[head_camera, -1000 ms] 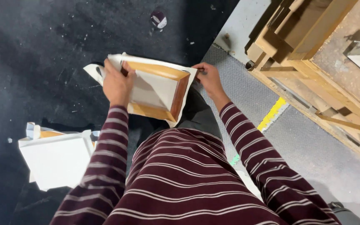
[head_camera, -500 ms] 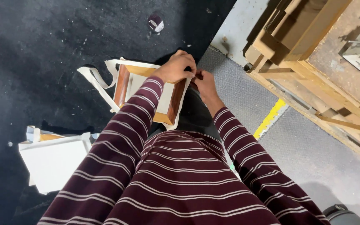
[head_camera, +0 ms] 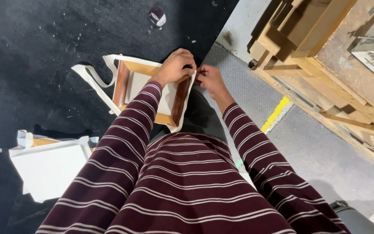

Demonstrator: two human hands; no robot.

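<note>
Wooden frame (head_camera: 152,93) wrapped in white canvas sits on the person's lap, above the black floor (head_camera: 35,56). Since a second ago the left hand (head_camera: 175,66) has crossed from the frame's left edge to its upper right corner, meeting the right hand (head_camera: 208,78) there, so work has shifted to that corner. Both grips are closed: left fingers clamp canvas over the rail, right fingertips pinch the fabric edge. A loose strip (head_camera: 94,76) trails off left. Another wrapped canvas (head_camera: 50,167) lies on the floor; timber frames (head_camera: 308,47) are stacked at right.
</note>
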